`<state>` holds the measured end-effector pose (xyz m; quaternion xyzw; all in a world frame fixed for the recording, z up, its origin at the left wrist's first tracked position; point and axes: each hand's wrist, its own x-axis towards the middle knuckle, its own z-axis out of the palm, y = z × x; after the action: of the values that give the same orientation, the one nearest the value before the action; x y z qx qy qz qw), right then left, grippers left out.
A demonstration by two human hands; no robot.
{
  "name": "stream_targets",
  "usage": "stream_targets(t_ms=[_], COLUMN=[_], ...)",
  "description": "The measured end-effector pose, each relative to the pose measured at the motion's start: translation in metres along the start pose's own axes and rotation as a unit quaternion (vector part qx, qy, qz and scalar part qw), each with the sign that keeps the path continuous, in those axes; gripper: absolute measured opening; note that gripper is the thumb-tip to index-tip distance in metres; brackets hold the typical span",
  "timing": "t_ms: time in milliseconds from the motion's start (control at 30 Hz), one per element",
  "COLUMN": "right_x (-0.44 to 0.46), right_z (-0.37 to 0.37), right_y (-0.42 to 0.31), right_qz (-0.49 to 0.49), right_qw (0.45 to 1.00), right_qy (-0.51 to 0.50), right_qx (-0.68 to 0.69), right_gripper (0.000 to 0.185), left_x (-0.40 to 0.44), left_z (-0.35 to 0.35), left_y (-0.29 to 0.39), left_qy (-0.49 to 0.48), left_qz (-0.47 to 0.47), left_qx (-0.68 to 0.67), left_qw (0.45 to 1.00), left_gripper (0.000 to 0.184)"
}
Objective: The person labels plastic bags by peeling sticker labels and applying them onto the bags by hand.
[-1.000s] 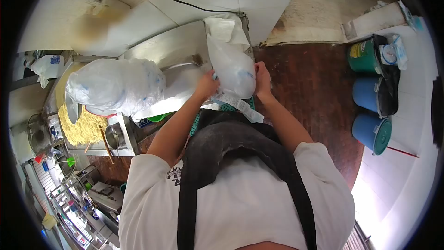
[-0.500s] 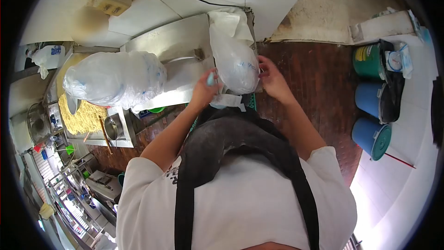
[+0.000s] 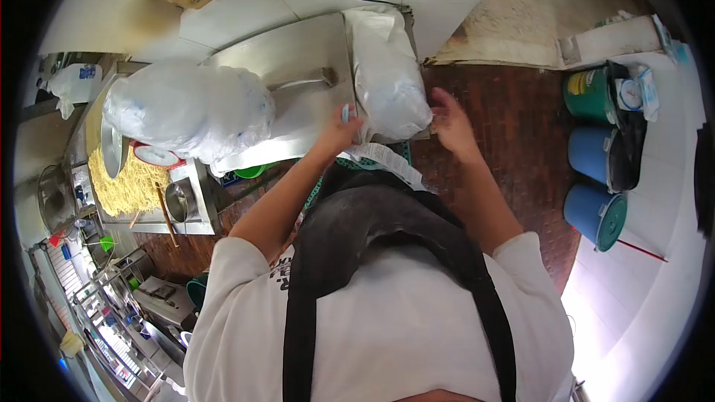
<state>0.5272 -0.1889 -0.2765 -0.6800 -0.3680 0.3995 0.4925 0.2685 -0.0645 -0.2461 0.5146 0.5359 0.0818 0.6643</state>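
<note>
A bulging clear plastic bag [image 3: 395, 97] with faint blue print lies at the right end of the steel counter, close in front of my apron. My left hand [image 3: 341, 132] is at its left side, closed around a small light-blue object whose kind I cannot make out. Beside the bag's right edge is my right hand [image 3: 454, 128], slightly blurred, fingers curved and apart with nothing seen in them. Between bag and apron lies a whitish printed sheet [image 3: 387, 161], over a green perforated crate [image 3: 404, 152].
More filled plastic bags [image 3: 186, 108] stand on the left of the counter [image 3: 313, 45]. Past them are a heap of yellow noodles [image 3: 123, 186] and a metal pot [image 3: 179, 201]. Several lidded bins [image 3: 592, 212] line the right wall on the brown tiled floor [image 3: 506, 149].
The bag's near end has shifted slightly right and its print is less visible. My right hand has drawn a little away from it. More of the printed sheet shows.
</note>
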Motion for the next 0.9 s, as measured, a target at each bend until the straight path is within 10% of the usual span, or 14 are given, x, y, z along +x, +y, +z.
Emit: stream_targets(t_ms=[100,267,433,700,900], right_x=[-0.027,-0.074,-0.086,-0.117,-0.125], right_z=[-0.014,0.048,0.167,0.229,0.264], right_y=[-0.089,-0.217,-0.274,-0.297,-0.289], right_qz=[-0.176,-0.436,-0.341,-0.125,-0.303], right_qw=[0.956,0.884,0.935,0.986,0.944], right_qy=[0.207,0.093,-0.012,-0.089,-0.044], right_qx=[-0.109,-0.140,-0.100,-0.064,-0.124], right_gripper=[0.048,0.034,0.025,0.029,0.030], left_x=[-0.044,-0.111,-0.153,-0.199,-0.218], left_z=[-0.047,-0.074,-0.101,-0.177,-0.203], left_y=[0.032,0.084,0.101,0.071,0.063], left_qy=[-0.124,-0.141,-0.183,-0.032,-0.079], left_qz=[0.076,0.268,0.340,0.246,0.178], left_qx=[-0.184,-0.215,-0.312,-0.235,-0.318], left_qw=[0.972,0.929,0.868,0.940,0.928], left_gripper=[0.059,0.069,0.068,0.027,0.026])
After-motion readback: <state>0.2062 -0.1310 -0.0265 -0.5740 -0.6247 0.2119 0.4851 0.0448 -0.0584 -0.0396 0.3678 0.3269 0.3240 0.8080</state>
